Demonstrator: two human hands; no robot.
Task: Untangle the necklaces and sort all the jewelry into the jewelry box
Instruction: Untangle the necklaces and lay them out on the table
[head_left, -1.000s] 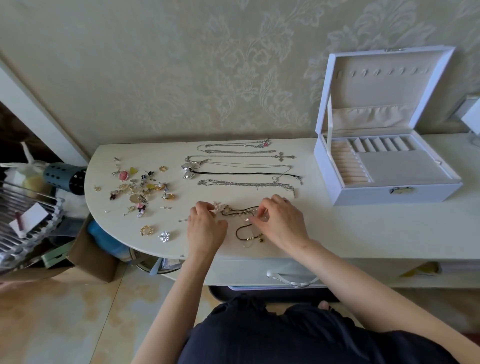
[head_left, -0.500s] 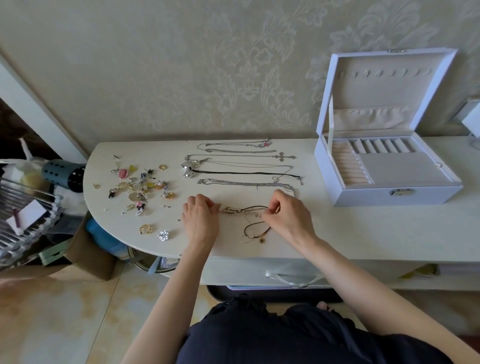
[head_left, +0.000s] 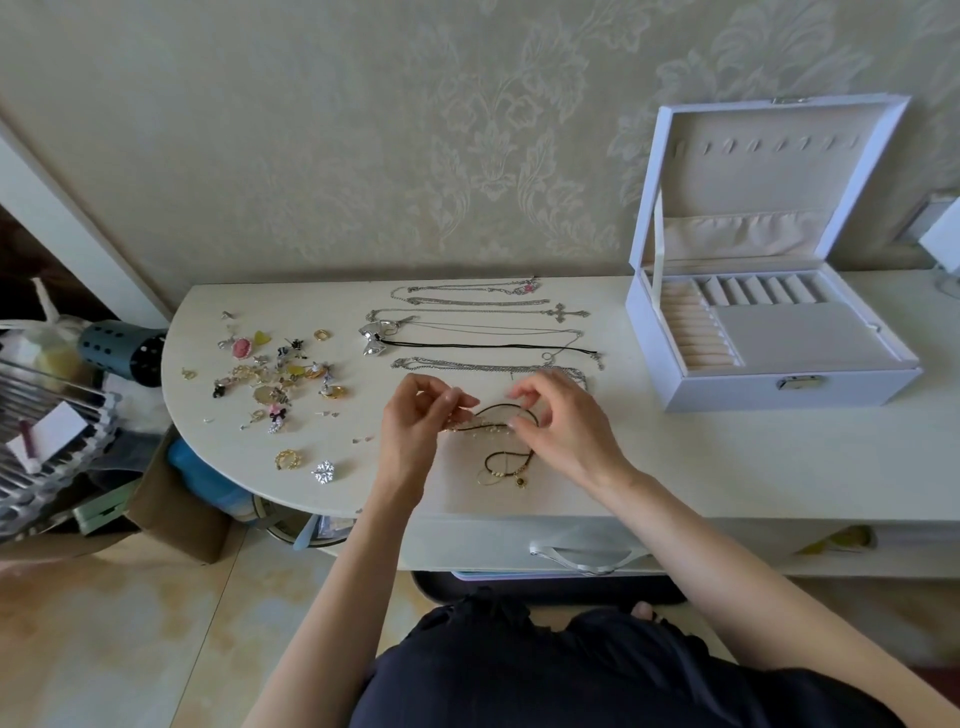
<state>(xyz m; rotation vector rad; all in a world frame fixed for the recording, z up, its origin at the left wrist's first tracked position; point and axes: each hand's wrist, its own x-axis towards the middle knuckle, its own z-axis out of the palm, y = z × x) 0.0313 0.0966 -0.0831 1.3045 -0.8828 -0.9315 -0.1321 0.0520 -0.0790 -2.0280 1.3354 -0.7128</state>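
Observation:
A tangled black cord necklace with gold parts lies near the table's front edge, partly lifted between my hands. My left hand pinches its left gold end, and my right hand pinches the cord at its right. Several silver chains and a black cord necklace lie straightened in rows behind my hands. A heap of small earrings, rings and charms lies on the left of the table. The white jewelry box stands open at the right, its compartments bare.
The cream table has a rounded left end and meets the wall at the back. A gold ring and a silver snowflake piece lie near the front left edge. Boxes, a wire rack and a blue bottle crowd the floor at left.
Both hands have lifted off the table and risen, pulling the upper part of the tangled cord necklace up with them; its lower loop still lies on the table.

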